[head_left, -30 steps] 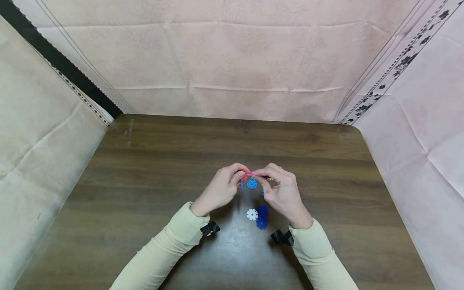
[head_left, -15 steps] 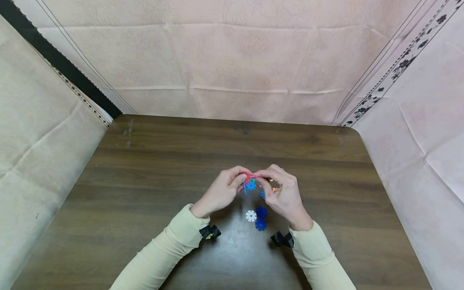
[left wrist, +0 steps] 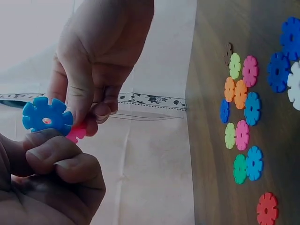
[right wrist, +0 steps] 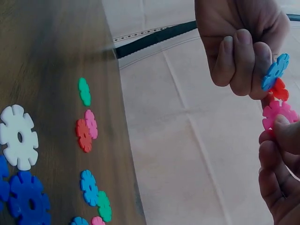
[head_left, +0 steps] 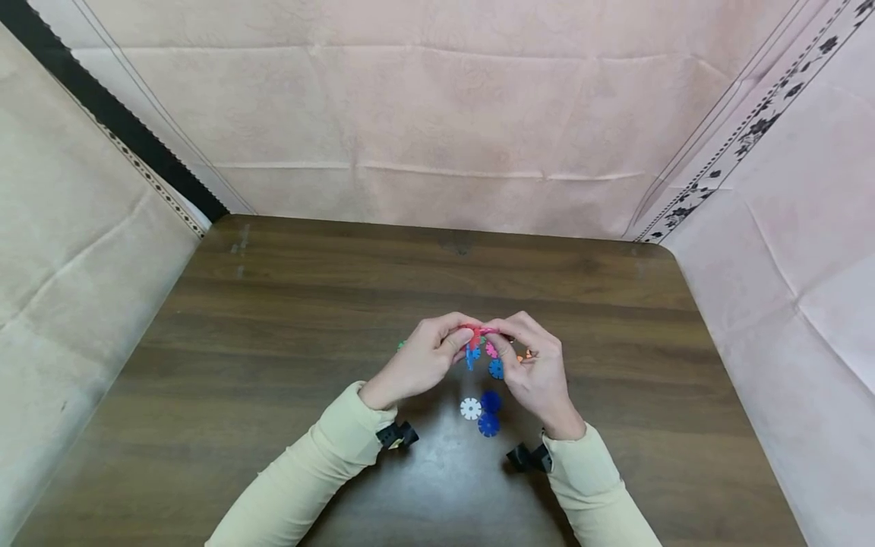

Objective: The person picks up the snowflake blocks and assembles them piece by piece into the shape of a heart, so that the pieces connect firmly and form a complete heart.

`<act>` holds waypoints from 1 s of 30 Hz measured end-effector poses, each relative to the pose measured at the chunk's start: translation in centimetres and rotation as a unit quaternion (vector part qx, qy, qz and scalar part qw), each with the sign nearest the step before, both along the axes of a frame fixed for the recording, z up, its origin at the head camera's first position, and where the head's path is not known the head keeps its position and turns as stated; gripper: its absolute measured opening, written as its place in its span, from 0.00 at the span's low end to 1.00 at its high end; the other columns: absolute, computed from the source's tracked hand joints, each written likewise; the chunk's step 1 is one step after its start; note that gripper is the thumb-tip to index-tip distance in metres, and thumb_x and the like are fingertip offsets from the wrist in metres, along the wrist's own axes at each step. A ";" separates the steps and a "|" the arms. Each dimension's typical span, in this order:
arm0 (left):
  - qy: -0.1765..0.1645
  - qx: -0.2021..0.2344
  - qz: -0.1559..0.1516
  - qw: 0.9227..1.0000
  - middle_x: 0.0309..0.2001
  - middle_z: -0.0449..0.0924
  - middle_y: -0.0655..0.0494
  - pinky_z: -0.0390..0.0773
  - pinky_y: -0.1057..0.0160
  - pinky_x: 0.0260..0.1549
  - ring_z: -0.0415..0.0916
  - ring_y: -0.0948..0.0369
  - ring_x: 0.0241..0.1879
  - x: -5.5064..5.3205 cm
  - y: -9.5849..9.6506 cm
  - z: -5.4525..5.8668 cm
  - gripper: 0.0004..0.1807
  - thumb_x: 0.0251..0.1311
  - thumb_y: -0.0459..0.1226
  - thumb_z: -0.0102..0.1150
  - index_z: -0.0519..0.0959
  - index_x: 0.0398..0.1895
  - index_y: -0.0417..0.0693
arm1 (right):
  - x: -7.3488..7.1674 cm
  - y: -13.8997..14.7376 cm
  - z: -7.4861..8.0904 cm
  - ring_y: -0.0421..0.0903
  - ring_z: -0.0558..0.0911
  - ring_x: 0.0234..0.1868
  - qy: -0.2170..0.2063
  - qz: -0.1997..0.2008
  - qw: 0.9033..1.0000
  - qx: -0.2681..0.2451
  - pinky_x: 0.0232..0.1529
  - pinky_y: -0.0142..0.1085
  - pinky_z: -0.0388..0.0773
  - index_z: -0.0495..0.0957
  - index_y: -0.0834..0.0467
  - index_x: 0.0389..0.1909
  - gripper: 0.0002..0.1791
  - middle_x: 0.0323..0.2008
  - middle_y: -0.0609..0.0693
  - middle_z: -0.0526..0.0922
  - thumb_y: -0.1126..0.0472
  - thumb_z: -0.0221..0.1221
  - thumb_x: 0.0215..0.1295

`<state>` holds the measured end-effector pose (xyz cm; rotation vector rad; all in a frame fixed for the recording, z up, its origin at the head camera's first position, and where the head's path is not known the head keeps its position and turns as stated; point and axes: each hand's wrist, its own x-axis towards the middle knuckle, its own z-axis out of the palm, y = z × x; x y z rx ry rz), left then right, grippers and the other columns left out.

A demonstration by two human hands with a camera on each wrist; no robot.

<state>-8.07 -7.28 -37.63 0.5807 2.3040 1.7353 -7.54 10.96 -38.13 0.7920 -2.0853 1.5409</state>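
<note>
My left hand (head_left: 420, 361) pinches a red notched plastic disc (right wrist: 280, 90) that has a light-blue notched disc (right wrist: 275, 72) joined to it at an angle. Between the thumb and fingers of my right hand (head_left: 536, 365) is a pink notched disc (right wrist: 276, 112), held edge-on towards the red one. The pink and red discs meet or nearly meet; whether their slots interlock I cannot tell. In the left wrist view the light-blue disc (left wrist: 47, 117) faces the camera, while fingers cover most of the pink disc (left wrist: 76, 133).
Below the hands lie a white disc (head_left: 470, 409) and dark-blue discs (head_left: 488, 425) on the wooden table (head_left: 273, 342). Several more discs, such as a red one (left wrist: 267, 209), an orange one (left wrist: 240, 91) and a green one (right wrist: 84, 91), lie flat beyond. Cloth (head_left: 424, 114) hangs behind the table.
Both hands stay together and shift very slightly, with the light-blue disc under the red one turning more into view. More loose discs show between and beside the hands.
</note>
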 end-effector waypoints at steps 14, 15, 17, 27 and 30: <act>0.007 -0.029 0.007 1.000 0.25 0.72 0.45 0.67 0.66 0.20 0.64 0.60 0.20 -0.1 -0.1 -0.1 0.12 0.74 0.36 0.45 0.78 0.50 0.43 | -0.6 0.7 -1.9 0.43 0.77 0.29 0.022 -0.002 0.999 0.037 0.32 0.25 0.76 0.85 0.62 0.37 0.16 0.29 0.52 0.81 0.82 0.65 0.49; 0.011 -0.045 0.008 0.999 0.26 0.72 0.47 0.69 0.66 0.22 0.65 0.61 0.21 -0.1 -0.1 0.0 0.12 0.74 0.36 0.45 0.78 0.50 0.42 | -0.7 0.8 -2.1 0.42 0.77 0.29 0.027 -0.005 0.998 0.048 0.31 0.24 0.75 0.86 0.62 0.37 0.16 0.29 0.51 0.81 0.81 0.66 0.49; 0.022 -0.074 0.010 0.997 0.27 0.73 0.51 0.71 0.66 0.25 0.66 0.61 0.22 0.0 0.0 0.2 0.12 0.74 0.35 0.45 0.77 0.51 0.42 | -0.9 0.9 -2.1 0.41 0.76 0.28 0.038 -0.014 0.997 0.072 0.30 0.23 0.74 0.86 0.61 0.37 0.15 0.29 0.48 0.80 0.79 0.66 0.51; 0.023 -0.092 0.018 0.995 0.25 0.72 0.56 0.69 0.67 0.23 0.67 0.61 0.22 0.4 0.4 0.1 0.12 0.74 0.33 0.45 0.77 0.52 0.40 | -0.7 0.8 -1.2 0.40 0.71 0.24 0.068 -0.022 0.989 0.132 0.22 0.22 0.66 0.87 0.60 0.38 0.18 0.28 0.46 0.78 0.81 0.60 0.53; 0.004 -0.059 0.012 0.998 0.23 0.70 0.53 0.68 0.67 0.22 0.65 0.60 0.20 0.5 0.6 -0.1 0.13 0.74 0.35 0.44 0.76 0.52 0.42 | -0.6 1.2 -1.4 0.39 0.73 0.24 0.054 -0.019 0.992 0.113 0.23 0.21 0.68 0.87 0.59 0.41 0.19 0.30 0.46 0.80 0.81 0.61 0.54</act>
